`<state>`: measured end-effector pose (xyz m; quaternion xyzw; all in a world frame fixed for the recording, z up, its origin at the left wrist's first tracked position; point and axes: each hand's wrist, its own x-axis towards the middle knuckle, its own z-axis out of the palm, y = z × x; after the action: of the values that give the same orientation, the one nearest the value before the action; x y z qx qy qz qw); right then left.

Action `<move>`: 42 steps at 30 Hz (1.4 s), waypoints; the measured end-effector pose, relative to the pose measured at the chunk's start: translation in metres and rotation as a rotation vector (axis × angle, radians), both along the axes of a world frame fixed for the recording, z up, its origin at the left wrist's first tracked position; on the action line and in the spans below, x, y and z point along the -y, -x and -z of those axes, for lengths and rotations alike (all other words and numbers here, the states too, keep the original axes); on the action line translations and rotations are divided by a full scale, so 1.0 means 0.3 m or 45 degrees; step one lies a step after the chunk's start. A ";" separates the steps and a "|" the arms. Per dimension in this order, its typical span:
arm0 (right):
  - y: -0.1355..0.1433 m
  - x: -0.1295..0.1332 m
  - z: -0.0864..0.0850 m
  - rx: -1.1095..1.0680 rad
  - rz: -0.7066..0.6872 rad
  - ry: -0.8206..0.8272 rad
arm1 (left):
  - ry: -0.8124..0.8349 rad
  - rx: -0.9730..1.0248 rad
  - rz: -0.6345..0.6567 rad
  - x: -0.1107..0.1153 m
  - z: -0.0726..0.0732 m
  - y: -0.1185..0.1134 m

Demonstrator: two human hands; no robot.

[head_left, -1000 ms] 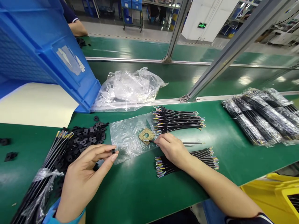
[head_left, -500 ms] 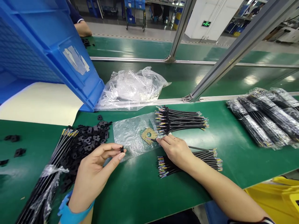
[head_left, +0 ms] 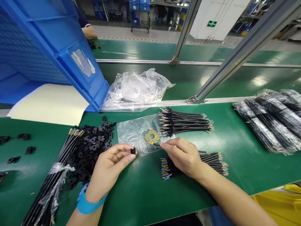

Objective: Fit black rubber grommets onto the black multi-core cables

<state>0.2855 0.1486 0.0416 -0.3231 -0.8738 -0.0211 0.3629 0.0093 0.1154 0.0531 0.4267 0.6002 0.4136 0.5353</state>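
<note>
Black cable (head_left: 156, 144) in right hand (head_left: 184, 155), thumb-and-finger pinch. Long axis roughly left-right, wire end pointing left, by the tan sponge's (head_left: 148, 137) near edge; can't tell if touching. Black part (head_left: 133, 151) lies left of that tip, slightly nearer the wearer, gap between. Left hand (head_left: 113, 161) pinches it; its axis too small to read. Loose-part pile (head_left: 90, 147) beside left hand.

Plastic piece (head_left: 133, 151), rough sponge (head_left: 148, 137), glossy tabletop (head_left: 138, 194)
</note>
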 end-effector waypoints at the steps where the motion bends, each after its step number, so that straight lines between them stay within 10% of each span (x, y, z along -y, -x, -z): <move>1: 0.002 0.009 -0.012 -0.059 -0.027 0.017 | 0.034 0.062 0.002 0.000 0.003 -0.006; 33: 0.012 0.062 -0.107 0.229 -0.175 -0.360 | 0.182 0.335 0.036 0.010 0.007 -0.050; 42: -0.001 0.066 -0.089 0.025 -0.224 -0.024 | -0.055 -0.017 0.183 0.023 -0.013 -0.061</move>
<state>0.2856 0.1289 0.0682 -0.2413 -0.9020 -0.0005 0.3580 0.0276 0.1086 0.0571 0.4830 0.5625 0.3839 0.5503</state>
